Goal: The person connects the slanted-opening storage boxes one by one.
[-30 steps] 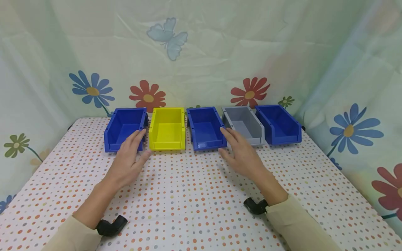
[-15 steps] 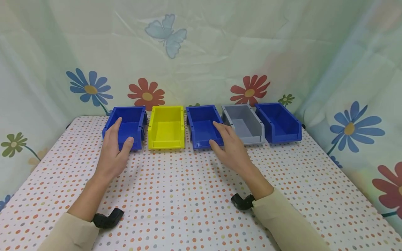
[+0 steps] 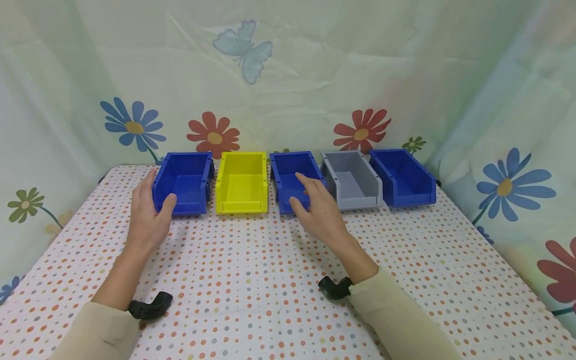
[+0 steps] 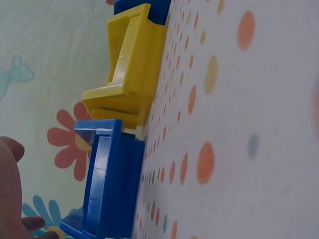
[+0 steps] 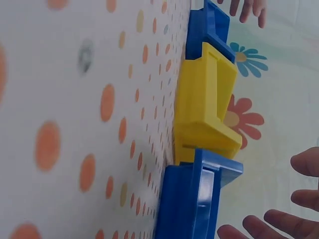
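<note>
My left hand (image 3: 148, 217) hovers at the front left corner of the leftmost blue bin (image 3: 184, 187), fingers extended and thumb spread. My right hand (image 3: 320, 215) is held before the middle blue bin (image 3: 288, 175), with its fingers overlapping that bin's front right part. Neither hand holds anything. Between these two bins stands a yellow bin (image 3: 241, 185). The left wrist view has part of the left hand (image 4: 10, 194) beside the leftmost blue bin (image 4: 112, 184); in the right wrist view, spread right fingers (image 5: 289, 224) show near the middle blue bin (image 5: 189, 204).
Further right in the row are a grey bin (image 3: 353, 182) and another blue bin (image 3: 405, 180). The row stands along the back of a table with a dotted cloth (image 3: 243, 300). A floral curtain (image 3: 297, 85) hangs behind and at both sides.
The left hand has moved left, from the leftmost bin's right side to its left corner. My right hand has also shifted left, from between the middle blue and grey bins to the middle blue bin.
</note>
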Demonstrator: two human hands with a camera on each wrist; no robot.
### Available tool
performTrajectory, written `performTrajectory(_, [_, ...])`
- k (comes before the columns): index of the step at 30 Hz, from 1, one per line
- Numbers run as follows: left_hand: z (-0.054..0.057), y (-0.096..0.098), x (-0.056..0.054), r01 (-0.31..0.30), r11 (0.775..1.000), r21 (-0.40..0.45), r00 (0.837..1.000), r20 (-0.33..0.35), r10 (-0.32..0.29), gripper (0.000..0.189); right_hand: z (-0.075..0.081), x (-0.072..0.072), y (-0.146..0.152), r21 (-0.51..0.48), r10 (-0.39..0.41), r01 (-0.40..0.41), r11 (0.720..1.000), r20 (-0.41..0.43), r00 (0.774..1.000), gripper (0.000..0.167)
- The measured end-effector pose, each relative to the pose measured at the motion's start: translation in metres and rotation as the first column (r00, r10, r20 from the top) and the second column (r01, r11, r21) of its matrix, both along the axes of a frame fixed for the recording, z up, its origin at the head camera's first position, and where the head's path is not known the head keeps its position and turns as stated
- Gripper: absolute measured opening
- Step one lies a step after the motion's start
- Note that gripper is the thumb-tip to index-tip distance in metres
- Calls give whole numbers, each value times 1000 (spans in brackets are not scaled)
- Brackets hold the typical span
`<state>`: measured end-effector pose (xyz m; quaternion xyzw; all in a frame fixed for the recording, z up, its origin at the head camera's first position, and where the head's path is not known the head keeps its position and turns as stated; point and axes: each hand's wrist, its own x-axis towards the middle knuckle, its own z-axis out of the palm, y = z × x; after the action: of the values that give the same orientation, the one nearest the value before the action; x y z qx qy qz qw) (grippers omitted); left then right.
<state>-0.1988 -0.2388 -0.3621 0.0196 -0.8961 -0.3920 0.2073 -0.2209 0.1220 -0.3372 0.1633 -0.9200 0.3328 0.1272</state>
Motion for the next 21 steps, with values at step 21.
performTrajectory(21, [-12,-29,-13,-43,998,37,987,154,36,77,-3,-6,-33,-126,61,-59,990,20,998,58])
